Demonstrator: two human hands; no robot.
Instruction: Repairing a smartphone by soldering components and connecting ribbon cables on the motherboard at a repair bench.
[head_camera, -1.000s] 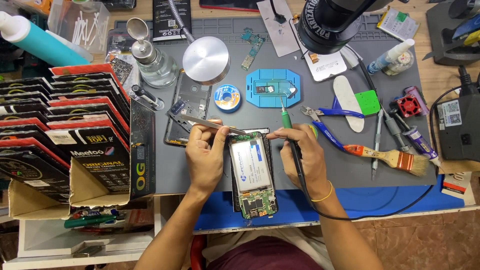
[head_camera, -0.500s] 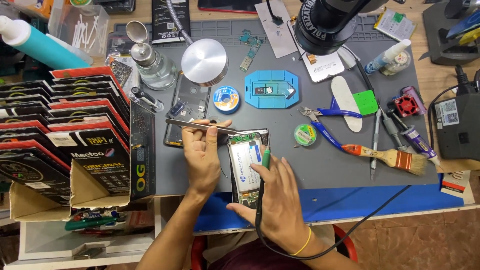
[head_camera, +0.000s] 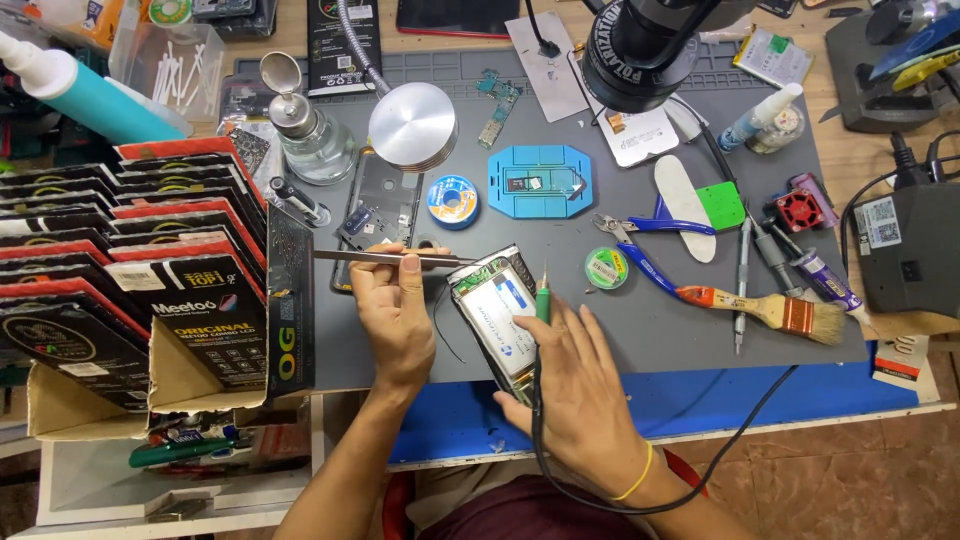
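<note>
The left hand (head_camera: 395, 315) pinches tweezers (head_camera: 385, 257) beside the opened phone (head_camera: 497, 312); the right hand (head_camera: 578, 390) grips a soldering iron (head_camera: 542, 300) over it. A slip could scorch the phone's battery or nudge small parts.

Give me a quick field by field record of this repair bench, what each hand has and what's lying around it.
Left hand: holds metal tweezers level, tips toward the opened phone
Right hand: rests on the phone's lower end, holding a green-gripped soldering iron tip up
Phone: back off, tilted on the grey mat
Iron cable: loops off the bench edge
Right of phone: green solder-wick reel, blue-handled pliers, brush
Behind: blue board holder, round lamp head
</note>
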